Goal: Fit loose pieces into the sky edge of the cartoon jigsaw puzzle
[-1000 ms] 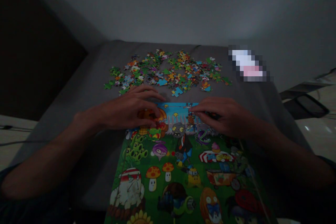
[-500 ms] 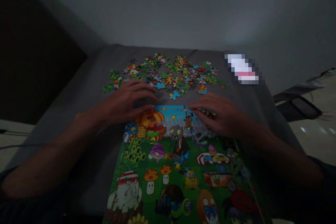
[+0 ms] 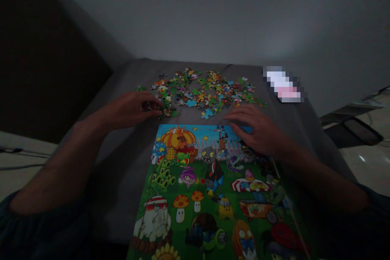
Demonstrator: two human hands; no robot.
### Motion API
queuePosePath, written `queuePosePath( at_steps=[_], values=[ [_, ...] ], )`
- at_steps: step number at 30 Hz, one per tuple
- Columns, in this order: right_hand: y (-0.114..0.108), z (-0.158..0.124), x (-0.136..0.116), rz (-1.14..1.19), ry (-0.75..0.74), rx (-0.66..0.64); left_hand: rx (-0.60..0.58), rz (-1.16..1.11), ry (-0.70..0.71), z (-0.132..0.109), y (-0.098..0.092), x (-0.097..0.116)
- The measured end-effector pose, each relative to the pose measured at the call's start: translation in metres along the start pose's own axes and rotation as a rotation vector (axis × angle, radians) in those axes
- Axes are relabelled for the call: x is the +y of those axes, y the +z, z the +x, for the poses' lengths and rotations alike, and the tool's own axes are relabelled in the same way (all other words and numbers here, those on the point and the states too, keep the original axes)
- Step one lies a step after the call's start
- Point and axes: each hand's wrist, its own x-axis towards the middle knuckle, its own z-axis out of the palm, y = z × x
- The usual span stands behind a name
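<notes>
A picture board (image 3: 195, 187) with printed cartoon plants and zombies lies in front of me, its blue top edge toward a heap of loose jigsaw pieces (image 3: 210, 93). At the heap's left side, my left hand (image 3: 134, 107) has its fingers curved, with a gap between thumb and fingers. Its fingertips are against several green and dark pieces (image 3: 167, 109); no piece shows gripped. My right hand (image 3: 256, 128) rests over the board's top right corner, fingers extended and thumb apart, covering part of the print. Just left of its fingertips lies a blue piece (image 3: 207, 114).
Grey cloth (image 3: 122, 162) covers the surface under the board and pieces. A phone-like object with a blurred bright screen (image 3: 283, 84) lies at the far right. The pale wall (image 3: 195, 16) stands behind. A dark framed object (image 3: 362, 131) is beyond the right edge.
My left hand has left the board's top edge and moved left to the pieces; the leftmost pieces now lie farther right and closer. My right fingers have lifted off the top edge and spread.
</notes>
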Motion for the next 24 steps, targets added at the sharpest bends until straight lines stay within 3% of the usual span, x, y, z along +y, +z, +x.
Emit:
queuePosePath(
  at_steps=[4,8,16,20,24],
  values=[
    [-0.001,0.000,-0.001,-0.010,-0.019,-0.020,-0.049,0.009,-0.025,0.003,0.010,0.001],
    [0.000,0.000,-0.001,0.010,-0.036,-0.033,0.010,0.031,0.010,0.008,0.017,0.002],
    [-0.003,-0.001,-0.002,0.037,-0.021,-0.005,0.049,-0.165,-0.042,0.006,0.010,0.018],
    [-0.009,0.002,-0.006,0.090,0.002,-0.018,0.125,-0.298,0.038,0.002,0.010,0.043],
    [-0.021,0.005,-0.032,0.314,0.136,-0.073,0.119,-0.520,0.100,-0.005,0.024,0.089]
  ],
)
